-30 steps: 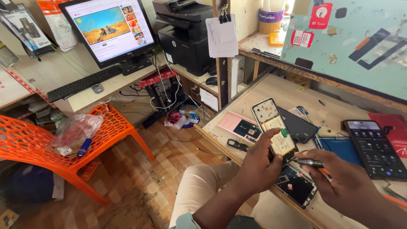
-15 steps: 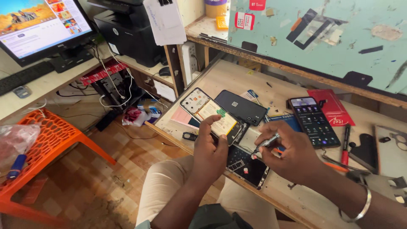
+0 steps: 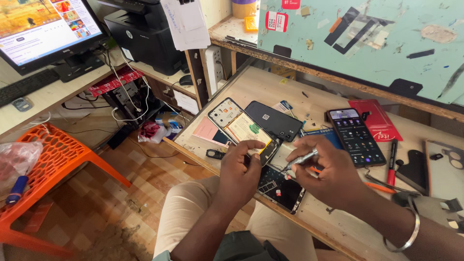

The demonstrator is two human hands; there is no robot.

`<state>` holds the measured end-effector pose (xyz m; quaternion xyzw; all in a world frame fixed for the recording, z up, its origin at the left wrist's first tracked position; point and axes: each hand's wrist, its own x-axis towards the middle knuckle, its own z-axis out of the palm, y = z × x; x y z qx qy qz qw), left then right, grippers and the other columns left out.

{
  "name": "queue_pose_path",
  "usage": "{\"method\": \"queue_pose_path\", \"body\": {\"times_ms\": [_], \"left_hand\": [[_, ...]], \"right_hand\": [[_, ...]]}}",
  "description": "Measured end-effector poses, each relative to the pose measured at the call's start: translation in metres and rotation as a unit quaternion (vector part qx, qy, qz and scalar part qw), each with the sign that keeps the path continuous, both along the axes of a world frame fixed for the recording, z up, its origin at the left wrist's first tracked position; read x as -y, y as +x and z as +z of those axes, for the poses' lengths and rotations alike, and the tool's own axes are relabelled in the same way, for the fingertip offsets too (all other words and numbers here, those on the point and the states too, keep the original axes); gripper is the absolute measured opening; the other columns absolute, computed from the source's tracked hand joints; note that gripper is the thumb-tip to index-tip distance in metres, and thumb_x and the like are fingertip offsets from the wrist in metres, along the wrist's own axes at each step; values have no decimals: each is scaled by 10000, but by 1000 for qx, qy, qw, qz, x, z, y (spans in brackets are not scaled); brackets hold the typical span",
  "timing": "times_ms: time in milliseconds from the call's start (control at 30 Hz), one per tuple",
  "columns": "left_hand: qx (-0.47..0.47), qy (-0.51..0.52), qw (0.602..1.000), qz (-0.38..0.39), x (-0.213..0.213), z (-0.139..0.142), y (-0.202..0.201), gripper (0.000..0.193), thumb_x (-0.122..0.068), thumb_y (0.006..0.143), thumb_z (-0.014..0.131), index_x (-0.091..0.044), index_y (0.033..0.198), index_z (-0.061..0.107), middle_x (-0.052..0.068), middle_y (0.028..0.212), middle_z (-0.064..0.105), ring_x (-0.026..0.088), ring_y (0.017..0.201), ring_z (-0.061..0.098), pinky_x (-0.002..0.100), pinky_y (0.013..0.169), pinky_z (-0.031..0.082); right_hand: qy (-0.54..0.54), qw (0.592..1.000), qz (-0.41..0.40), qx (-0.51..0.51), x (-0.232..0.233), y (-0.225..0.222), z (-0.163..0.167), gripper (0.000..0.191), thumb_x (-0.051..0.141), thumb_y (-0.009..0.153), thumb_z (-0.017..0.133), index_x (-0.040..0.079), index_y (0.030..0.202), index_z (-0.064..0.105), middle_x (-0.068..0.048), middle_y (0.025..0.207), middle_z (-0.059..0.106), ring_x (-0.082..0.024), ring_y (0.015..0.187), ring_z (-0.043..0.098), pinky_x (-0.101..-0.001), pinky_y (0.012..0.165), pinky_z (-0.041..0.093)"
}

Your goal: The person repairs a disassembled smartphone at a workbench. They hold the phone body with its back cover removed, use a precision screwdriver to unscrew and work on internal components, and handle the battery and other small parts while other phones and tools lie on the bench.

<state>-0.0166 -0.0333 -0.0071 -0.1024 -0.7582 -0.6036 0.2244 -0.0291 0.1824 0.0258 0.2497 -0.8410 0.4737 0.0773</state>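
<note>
Back cover off, the left hand pins the opened black phone while the right hand pinches a slim silver screwdriver, boards yet undisturbed.

Both forearms rise from the lower edge of the view toward twelve o'clock, the hands meeting near the middle. The left hand is curled, knuckles up, fingers bent inward with the thumb pointing toward two o'clock. The right hand, at its three o'clock, pinches a slim silver tool, tip aimed toward eight o'clock, in a closed fingertip grip. A metal bangle circles the right wrist.
</note>
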Motion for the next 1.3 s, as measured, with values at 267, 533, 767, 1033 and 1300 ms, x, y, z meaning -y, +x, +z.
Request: {"method": "queue_pose_path", "body": {"times_ms": [267, 533, 767, 1033, 1300], "left_hand": [[23, -53, 998, -38, 0, 2, -1, 126, -97, 878, 713, -88, 982, 784, 89, 877, 633, 133, 717, 607, 287, 640, 504], [-61, -45, 992, -97, 1, 1, 2, 238, -158, 817, 839, -53, 1013, 753, 117, 1029, 651, 146, 837, 682, 277, 717, 569], [1, -26, 993, -118, 3, -1, 3, 167, -170, 897, 782, -71, 1031, 771, 105, 1040, 643, 144, 824, 676, 274, 729, 570], [-17, -49, 992, -112, 4, -1, 4, 201, -174, 897, 778, -99, 1083, 779, 99, 1019, 649, 164, 888, 666, 285, 773, 555], [12, -31, 993, -117, 3, 0, 4, 160, -175, 894, 764, -67, 1011, 753, 86, 1013, 658, 143, 804, 657, 285, 714, 547]], "right_hand": [[-164, 984, -13, 75, -7, -2, 6, 459, -11, 881, 658, 59, 1276, 435, -131, 1096, 724, -103, 916, 689, -268, 761, 629], [-187, 980, -10, 61, -11, -9, -4, 440, -5, 893, 651, 42, 1275, 437, -155, 1099, 727, -95, 902, 688, -239, 728, 592], [-152, 986, -26, 69, -19, -14, -14, 455, 1, 929, 660, 29, 1326, 439, -199, 1151, 759, -131, 838, 685, -252, 653, 565], [-158, 982, -32, 98, -15, -12, -8, 447, -12, 881, 621, 28, 1275, 413, -208, 1122, 732, -170, 906, 733, -281, 734, 623], [-130, 985, -52, 101, -4, -3, 5, 457, -24, 868, 627, 36, 1269, 417, -200, 1102, 732, -169, 886, 733, -289, 715, 628]]}}
